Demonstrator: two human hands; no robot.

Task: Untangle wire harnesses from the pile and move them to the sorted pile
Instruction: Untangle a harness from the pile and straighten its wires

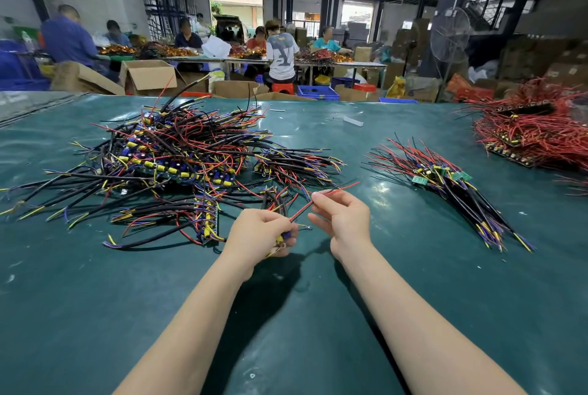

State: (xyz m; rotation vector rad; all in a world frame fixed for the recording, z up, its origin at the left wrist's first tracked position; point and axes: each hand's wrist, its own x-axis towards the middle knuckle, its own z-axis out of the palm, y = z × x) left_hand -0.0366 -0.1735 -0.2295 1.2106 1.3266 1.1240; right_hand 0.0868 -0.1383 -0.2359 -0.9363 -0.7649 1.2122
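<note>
A large tangled pile of wire harnesses (171, 152), black, red, yellow and blue, covers the left half of the green table (286, 315). At the right lies a smaller pile (445, 178) with its harnesses aligned side by side. My left hand (261, 235) grips one harness by its small board end, just above the table in the middle. My right hand (340, 219) pinches that harness's red wire (334, 192), which runs up and to the right between the two hands.
A heap of red-wired boards (534, 136) sits at the far right edge. A small white strip (353, 120) lies near the table's far side. Beyond the table are cardboard boxes (149, 76), blue crates (318, 92), a standing fan (450, 34) and seated people at other tables.
</note>
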